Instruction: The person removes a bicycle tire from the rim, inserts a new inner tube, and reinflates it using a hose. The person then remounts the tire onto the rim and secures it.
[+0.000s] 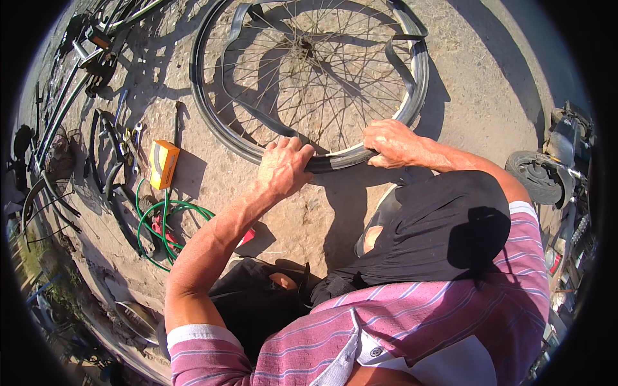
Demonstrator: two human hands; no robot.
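Observation:
A spoked bicycle wheel [301, 47] lies flat on the ground in front of me, with a black tire [205, 103] around its rim. A limp black inner tube [256, 116] hangs out of the tire, draped over the spokes on the left. Another loop of it sticks out at the upper right. My left hand [283, 168] is closed over the near side of the tire, knuckles up. To its right, my right hand [393, 145] grips the same tire, its fingers curled over the rim side. The undersides of both grips are hidden.
Left of the wheel stand a yellow box [163, 165] and a coiled green hose [168, 204], with several wrenches [136, 132] and black rubber strips [114, 177] beyond. Bicycle parts [61, 116] line the far left. A small vehicle's wheel [535, 177] is at right.

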